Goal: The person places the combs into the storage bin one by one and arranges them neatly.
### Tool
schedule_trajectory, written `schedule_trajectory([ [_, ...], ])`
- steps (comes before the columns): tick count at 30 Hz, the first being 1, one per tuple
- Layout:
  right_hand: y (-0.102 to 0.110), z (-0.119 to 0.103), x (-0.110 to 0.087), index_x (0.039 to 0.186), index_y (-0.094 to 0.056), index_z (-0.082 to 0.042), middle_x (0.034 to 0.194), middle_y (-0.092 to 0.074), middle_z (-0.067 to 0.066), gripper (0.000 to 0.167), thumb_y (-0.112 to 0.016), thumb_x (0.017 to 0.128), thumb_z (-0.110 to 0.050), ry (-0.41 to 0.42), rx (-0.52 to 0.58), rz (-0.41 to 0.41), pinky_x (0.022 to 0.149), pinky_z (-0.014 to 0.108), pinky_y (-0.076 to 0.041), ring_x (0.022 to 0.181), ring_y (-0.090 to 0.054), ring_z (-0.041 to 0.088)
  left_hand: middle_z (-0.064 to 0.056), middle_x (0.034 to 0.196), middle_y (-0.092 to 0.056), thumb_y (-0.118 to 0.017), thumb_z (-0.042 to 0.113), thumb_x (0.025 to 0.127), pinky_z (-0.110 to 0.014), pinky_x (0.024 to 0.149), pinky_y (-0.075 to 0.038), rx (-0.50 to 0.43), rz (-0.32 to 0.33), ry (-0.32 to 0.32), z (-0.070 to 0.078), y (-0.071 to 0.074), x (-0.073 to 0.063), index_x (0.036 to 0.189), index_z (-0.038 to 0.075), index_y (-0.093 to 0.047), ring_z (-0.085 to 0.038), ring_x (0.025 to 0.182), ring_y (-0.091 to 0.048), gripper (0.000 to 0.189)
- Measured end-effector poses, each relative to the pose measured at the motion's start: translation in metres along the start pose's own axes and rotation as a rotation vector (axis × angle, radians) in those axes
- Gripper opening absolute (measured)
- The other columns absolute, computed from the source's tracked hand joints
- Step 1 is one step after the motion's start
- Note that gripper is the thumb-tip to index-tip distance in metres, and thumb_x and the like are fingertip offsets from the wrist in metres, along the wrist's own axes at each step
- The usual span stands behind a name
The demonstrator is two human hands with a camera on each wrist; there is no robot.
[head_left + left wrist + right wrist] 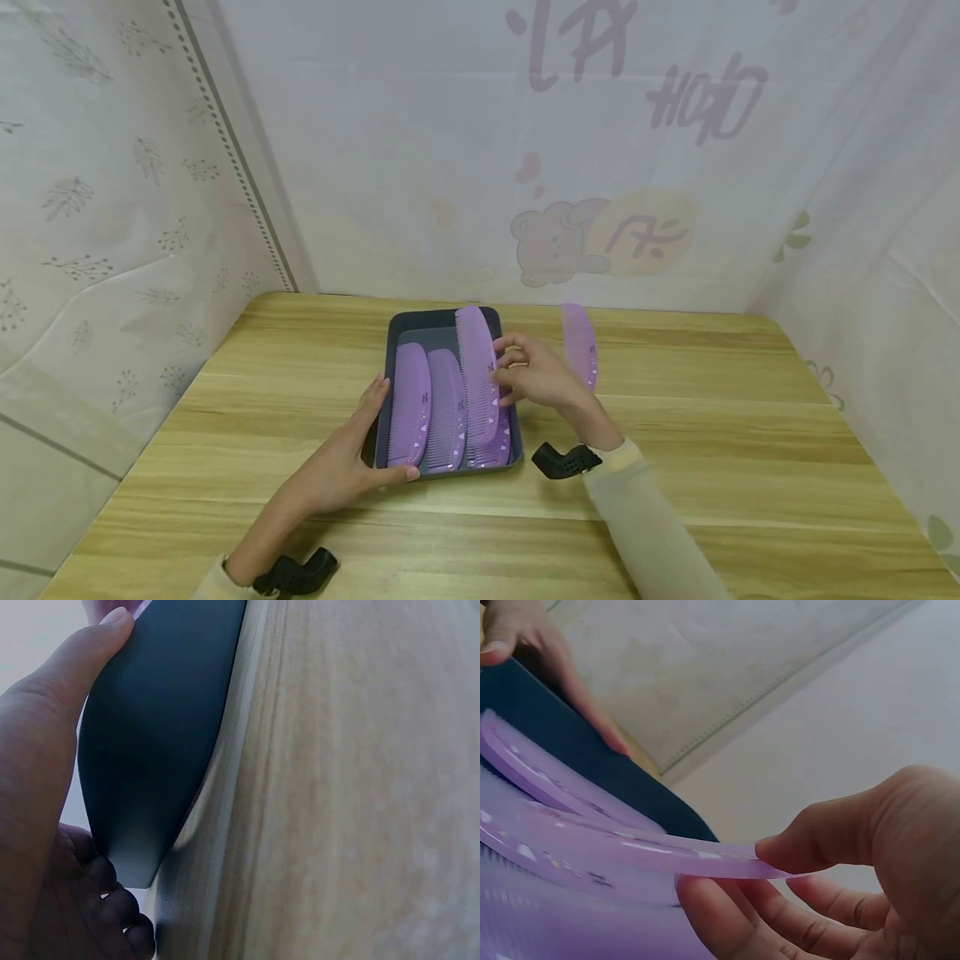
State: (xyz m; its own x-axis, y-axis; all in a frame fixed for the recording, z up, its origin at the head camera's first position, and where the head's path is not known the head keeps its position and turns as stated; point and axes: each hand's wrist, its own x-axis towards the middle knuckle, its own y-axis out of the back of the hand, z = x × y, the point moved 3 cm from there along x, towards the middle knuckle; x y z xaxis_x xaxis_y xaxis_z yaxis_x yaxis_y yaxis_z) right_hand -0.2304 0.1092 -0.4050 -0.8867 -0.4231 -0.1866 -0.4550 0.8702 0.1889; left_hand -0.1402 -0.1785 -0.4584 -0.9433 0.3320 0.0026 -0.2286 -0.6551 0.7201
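Observation:
My right hand (543,375) pinches a purple comb (476,375) between thumb and fingers, by its smooth back edge. That comb is over the right part of a dark grey tray (420,318), its teeth facing left. Under it a further purple comb (495,450) shows in part. Two more combs lie side by side in the tray, a left comb (409,404) and a middle comb (446,408). My left hand (341,458) holds the tray's near left corner, thumb at the near rim (124,634), fingers along the left wall.
Another purple comb (579,342) is on the wooden table (712,433) right of the tray, partly hidden behind my right hand. A printed cloth (420,150) hangs along the table's back and sides. Each wrist carries a black mount (564,460).

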Motion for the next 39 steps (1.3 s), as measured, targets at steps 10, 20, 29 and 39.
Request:
schedule_trajectory([
  [10,-0.027,0.006,0.005,0.136,-0.048,0.004,0.099,-0.066,0.017,0.046,-0.066,0.094,0.003,0.013,0.003,-0.065,0.068,0.041,-0.064,0.073,-0.069,0.021,-0.007,0.175,0.002,-0.081,0.068,0.075,-0.069,0.118,-0.028,0.001,-0.002,0.013,-0.001,-0.001,0.0,0.167,0.024,0.002,-0.042,0.158,-0.015,0.131],
  [20,-0.029,0.006,0.003,0.143,-0.049,0.005,0.11,-0.07,0.027,0.05,-0.061,0.094,0.002,0.016,0.002,-0.111,0.074,0.042,-0.065,0.082,-0.073,0.026,-0.007,0.175,0.002,-0.081,0.067,0.076,-0.067,0.119,-0.027,0.003,0.0,0.004,-0.001,0.0,0.0,0.167,0.022,0.002,-0.042,0.158,-0.015,0.131],
  [29,-0.002,-0.004,-0.002,0.143,-0.053,-0.006,0.124,-0.066,0.022,0.052,-0.071,0.095,-0.009,0.101,-0.087,-0.039,0.08,0.043,-0.064,0.104,-0.07,0.039,-0.006,0.175,0.002,-0.08,0.068,0.076,-0.067,0.119,-0.028,0.007,0.001,0.002,0.0,0.0,0.0,0.167,0.022,0.001,-0.041,0.158,-0.015,0.131],
  [39,0.03,-0.019,-0.012,0.147,-0.049,-0.017,0.144,-0.057,0.01,0.065,-0.08,0.091,-0.028,0.192,-0.252,0.103,0.104,0.047,-0.054,0.128,-0.061,0.03,-0.006,0.175,0.002,-0.08,0.068,0.076,-0.067,0.119,-0.027,0.01,0.002,0.001,0.0,0.0,0.0,0.167,0.022,0.001,-0.04,0.158,-0.015,0.131],
])
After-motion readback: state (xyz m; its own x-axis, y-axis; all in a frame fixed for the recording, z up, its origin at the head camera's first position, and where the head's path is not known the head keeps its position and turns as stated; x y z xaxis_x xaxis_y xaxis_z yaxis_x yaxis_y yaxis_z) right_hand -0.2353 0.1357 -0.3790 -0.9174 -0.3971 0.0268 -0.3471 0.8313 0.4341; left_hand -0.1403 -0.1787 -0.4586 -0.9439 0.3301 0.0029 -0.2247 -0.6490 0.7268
